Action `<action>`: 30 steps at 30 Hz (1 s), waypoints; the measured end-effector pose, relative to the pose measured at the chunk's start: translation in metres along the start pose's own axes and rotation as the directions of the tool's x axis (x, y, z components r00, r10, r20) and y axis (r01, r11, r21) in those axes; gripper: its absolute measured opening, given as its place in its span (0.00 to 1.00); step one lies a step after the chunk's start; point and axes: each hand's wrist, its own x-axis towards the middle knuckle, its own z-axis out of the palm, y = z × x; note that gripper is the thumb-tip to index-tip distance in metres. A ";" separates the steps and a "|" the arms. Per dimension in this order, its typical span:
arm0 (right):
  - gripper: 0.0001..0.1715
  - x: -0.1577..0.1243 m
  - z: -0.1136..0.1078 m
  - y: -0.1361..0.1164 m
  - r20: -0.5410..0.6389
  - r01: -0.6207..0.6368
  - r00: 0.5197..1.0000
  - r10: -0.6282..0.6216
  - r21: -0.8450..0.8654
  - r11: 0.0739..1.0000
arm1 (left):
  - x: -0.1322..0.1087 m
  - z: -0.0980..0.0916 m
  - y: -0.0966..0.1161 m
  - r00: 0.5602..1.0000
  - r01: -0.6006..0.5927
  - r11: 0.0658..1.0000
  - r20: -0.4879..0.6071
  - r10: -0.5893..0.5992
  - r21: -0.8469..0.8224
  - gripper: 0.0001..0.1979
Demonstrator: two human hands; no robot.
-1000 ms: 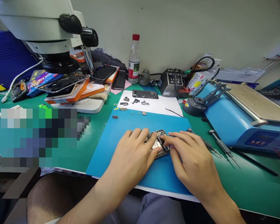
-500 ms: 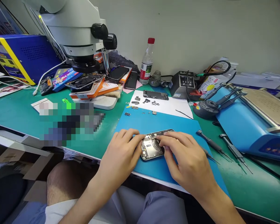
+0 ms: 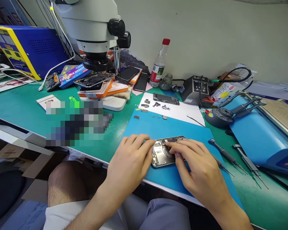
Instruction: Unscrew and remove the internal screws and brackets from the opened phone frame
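An opened phone (image 3: 162, 158), its inner parts and a round coil bared, lies on the blue mat (image 3: 194, 129). My left hand (image 3: 132, 159) grips its left edge between thumb and fingers. From the right, my right hand (image 3: 199, 166) holds the phone too, its index fingertip pressed onto parts near the upper middle and its thumb by the lower edge. Whether a tiny part sits under that fingertip I cannot tell. Beyond the phone, small loose parts (image 3: 164, 117) lie on the mat and on a white sheet (image 3: 182, 111), along with a dark phone screen (image 3: 166, 98).
Several screwdrivers (image 3: 227, 153) lie right of the mat, beside a blue machine (image 3: 256, 137) and a grey tool stand (image 3: 219, 116). A microscope (image 3: 93, 32) overhangs stacked boxes and phones at the left. A bottle (image 3: 158, 67) stands by the wall. Blurred items cover part of the left bench.
The whole view has shifted, so most things appear further right. Both hands stay on the phone, in nearly the same hold.
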 end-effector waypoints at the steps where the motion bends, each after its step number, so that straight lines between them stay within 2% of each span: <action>1: 0.10 0.001 0.000 0.000 0.003 0.001 1.000 -0.001 -0.009 1.000 | 0.000 0.000 0.000 1.000 0.002 1.000 0.000 -0.002 -0.002 0.13; 14: 0.15 -0.004 0.003 -0.002 0.003 0.044 0.999 -0.044 -0.047 0.998 | -0.001 0.000 0.000 1.000 0.004 1.000 -0.006 -0.004 0.008 0.13; 19: 0.15 -0.009 0.000 0.001 -0.069 -0.090 0.993 0.091 0.013 0.996 | -0.001 0.000 0.000 1.000 0.018 1.000 0.006 -0.018 0.006 0.13; 21: 0.15 -0.010 -0.001 0.000 -0.068 -0.106 0.992 0.106 0.010 0.994 | -0.001 -0.001 0.000 1.000 0.011 1.000 0.016 -0.011 0.019 0.13; 24: 0.13 -0.008 0.001 -0.002 -0.008 -0.107 0.994 0.107 0.013 0.994 | 0.002 -0.005 0.002 0.998 -0.032 0.997 0.057 0.028 0.067 0.14; 30: 0.12 -0.008 0.003 -0.003 0.002 -0.141 0.990 0.141 0.046 0.989 | 0.012 -0.015 0.007 0.967 -0.174 0.951 0.225 0.116 0.255 0.13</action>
